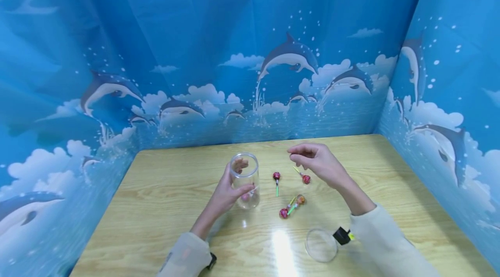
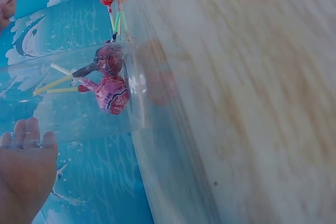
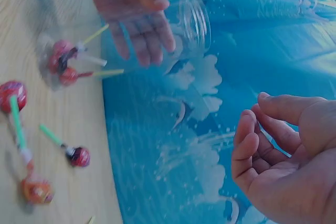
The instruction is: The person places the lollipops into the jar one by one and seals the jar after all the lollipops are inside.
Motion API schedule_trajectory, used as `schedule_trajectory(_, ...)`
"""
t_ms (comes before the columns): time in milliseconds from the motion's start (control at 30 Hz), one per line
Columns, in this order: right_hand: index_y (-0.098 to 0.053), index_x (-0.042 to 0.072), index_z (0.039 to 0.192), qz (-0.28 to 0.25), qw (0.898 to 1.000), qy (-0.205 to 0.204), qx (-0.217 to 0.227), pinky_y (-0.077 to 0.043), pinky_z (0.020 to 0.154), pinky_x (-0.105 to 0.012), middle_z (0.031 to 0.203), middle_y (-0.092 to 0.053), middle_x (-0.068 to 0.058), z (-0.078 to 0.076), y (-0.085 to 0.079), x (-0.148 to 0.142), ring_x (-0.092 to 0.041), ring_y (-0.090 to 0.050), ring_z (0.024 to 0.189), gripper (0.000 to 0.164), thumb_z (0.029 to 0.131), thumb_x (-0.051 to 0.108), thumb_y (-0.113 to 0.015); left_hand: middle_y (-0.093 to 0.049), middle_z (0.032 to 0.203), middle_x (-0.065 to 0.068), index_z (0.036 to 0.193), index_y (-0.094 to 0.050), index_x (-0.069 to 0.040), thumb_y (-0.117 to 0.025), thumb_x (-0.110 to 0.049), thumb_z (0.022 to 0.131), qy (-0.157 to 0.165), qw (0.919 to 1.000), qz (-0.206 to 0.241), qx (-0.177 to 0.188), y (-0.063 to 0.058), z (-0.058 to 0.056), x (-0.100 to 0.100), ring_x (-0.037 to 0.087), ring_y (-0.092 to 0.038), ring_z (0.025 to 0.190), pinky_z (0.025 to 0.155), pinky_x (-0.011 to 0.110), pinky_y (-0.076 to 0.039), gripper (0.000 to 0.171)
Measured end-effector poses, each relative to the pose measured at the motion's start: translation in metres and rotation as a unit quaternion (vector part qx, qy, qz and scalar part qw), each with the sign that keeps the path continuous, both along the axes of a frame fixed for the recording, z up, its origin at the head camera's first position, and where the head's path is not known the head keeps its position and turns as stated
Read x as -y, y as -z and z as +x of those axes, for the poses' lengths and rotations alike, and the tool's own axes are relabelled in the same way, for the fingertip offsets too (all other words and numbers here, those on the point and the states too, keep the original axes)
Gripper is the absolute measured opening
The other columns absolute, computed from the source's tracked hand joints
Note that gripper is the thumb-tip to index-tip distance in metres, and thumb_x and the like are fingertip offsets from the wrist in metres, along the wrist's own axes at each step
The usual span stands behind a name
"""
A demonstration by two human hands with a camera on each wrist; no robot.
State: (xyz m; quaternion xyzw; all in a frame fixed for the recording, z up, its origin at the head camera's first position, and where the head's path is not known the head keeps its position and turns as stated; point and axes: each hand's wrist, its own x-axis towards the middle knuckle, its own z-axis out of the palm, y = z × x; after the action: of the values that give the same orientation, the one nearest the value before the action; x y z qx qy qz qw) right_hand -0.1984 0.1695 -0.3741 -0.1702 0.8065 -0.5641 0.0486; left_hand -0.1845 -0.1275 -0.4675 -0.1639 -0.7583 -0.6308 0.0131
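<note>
A clear cylindrical jar (image 1: 254,180) stands upright on the table, mouth up. My left hand (image 1: 229,191) grips its side, thumb on the near side and fingers round the far side. Several wrapped lollipops, among them a pink one (image 2: 112,95), lie at the jar's bottom with sticks pointing up. My right hand (image 1: 319,165) hovers over the table right of the jar, fingers loosely bent and nothing between them. Just below it in the head view is a red lollipop (image 1: 306,179) with a yellow stick. A dark red lollipop (image 1: 276,176) with a green stick lies between jar and right hand.
Nearer me, an orange lollipop (image 1: 300,199) and a red-pink lollipop (image 1: 284,213) lie with sticks crossing. A clear round lid (image 1: 321,246) lies by the right sleeve. Blue dolphin-print curtains (image 1: 218,51) border the wooden table (image 1: 156,190) at the back and sides.
</note>
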Motion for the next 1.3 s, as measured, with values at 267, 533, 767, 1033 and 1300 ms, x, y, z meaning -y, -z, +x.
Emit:
schedule_trajectory(267,-0.067,-0.003,0.129,0.009,0.999,0.037,0.024,-0.05,0.062,-0.027,0.099,-0.069,-0.009,0.003,0.019,-0.026,-0.017,-0.058,0.078,0.036,0.101,0.021,-0.069,-0.052,0.15,0.015,0.156,-0.033,-0.004,-0.083,-0.007,0.085,0.001,1.0,-0.003,-0.002,0.001,0.0,0.0,0.046,-0.041,0.141,0.118,0.067,-0.026,0.087)
schedule_trajectory(533,-0.067,-0.004,0.13,0.032,0.996,0.066,0.043,-0.05,0.065,-0.027,0.1,-0.07,-0.008,-0.007,0.044,-0.047,-0.017,-0.059,0.08,0.037,0.102,0.021,-0.067,-0.052,0.149,0.015,0.156,-0.033,-0.004,-0.083,-0.007,0.086,-0.001,1.0,-0.006,-0.003,0.002,0.0,0.001,0.046,-0.041,0.141,0.118,0.068,-0.026,0.086)
schedule_trajectory(767,-0.064,-0.004,0.133,0.046,0.992,0.083,0.077,-0.056,0.084,-0.041,0.124,-0.067,-0.024,-0.017,0.071,-0.058,-0.029,-0.062,0.1,0.041,0.103,0.023,-0.065,-0.051,0.15,0.017,0.156,-0.034,-0.007,-0.084,-0.009,0.085,0.001,1.0,-0.004,-0.003,0.002,0.001,0.001,0.046,-0.041,0.141,0.117,0.068,-0.027,0.086)
schedule_trajectory(1033,-0.063,-0.007,0.132,0.035,0.99,0.087,0.108,-0.058,0.074,-0.032,0.12,-0.069,-0.023,-0.028,0.104,-0.064,-0.029,-0.064,0.093,0.038,0.102,0.018,-0.065,-0.05,0.151,0.02,0.156,-0.036,-0.012,-0.083,-0.01,0.085,0.001,1.0,-0.005,-0.004,0.002,0.001,0.001,0.046,-0.041,0.141,0.117,0.07,-0.026,0.085)
schedule_trajectory(1300,-0.064,-0.008,0.13,0.038,0.988,0.093,0.117,-0.052,0.063,-0.025,0.102,-0.072,-0.014,-0.031,0.114,-0.059,-0.018,-0.059,0.076,0.036,0.102,0.014,-0.065,-0.052,0.149,0.017,0.155,-0.036,-0.009,-0.084,-0.01,0.085,-0.002,0.9999,-0.006,-0.008,0.002,0.0,0.0,0.046,-0.041,0.141,0.117,0.07,-0.027,0.085)
